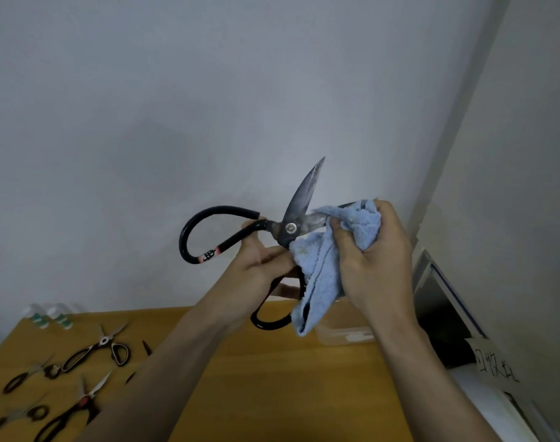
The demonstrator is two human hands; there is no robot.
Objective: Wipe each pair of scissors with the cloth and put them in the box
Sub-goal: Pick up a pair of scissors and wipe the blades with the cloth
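Head view: a large pair of black-handled scissors (pixel 288 224) is held up in the air above the wooden surface (pixel 272 378), with the blades spread apart. One blade points up toward the wall (pixel 176 90); the other blade is wrapped in the light blue cloth (pixel 329 260). The left hand (pixel 265 266) is placed below the pivot of the scissors, and its fingers are curled around the handle arm just under the pivot, so the scissors are gripped by it. The upper handle loop stands out to the left of the pivot, and the lower loop hangs down behind the left wrist. To the right of the pivot, the cloth is bunched in the right hand (pixel 374 250), whose fingers are closed around the cloth and the covered blade. A loose end of the cloth hangs down below the pivot. Below the scissors, a clear plastic box (pixel 345 333) is seen on the surface, partly hidden by the cloth and the right forearm. Far to the lower left of the scissors, several other scissors (pixel 96 349) are laid on the surface, and small white bottles (pixel 48 315) are standing at its far edge.
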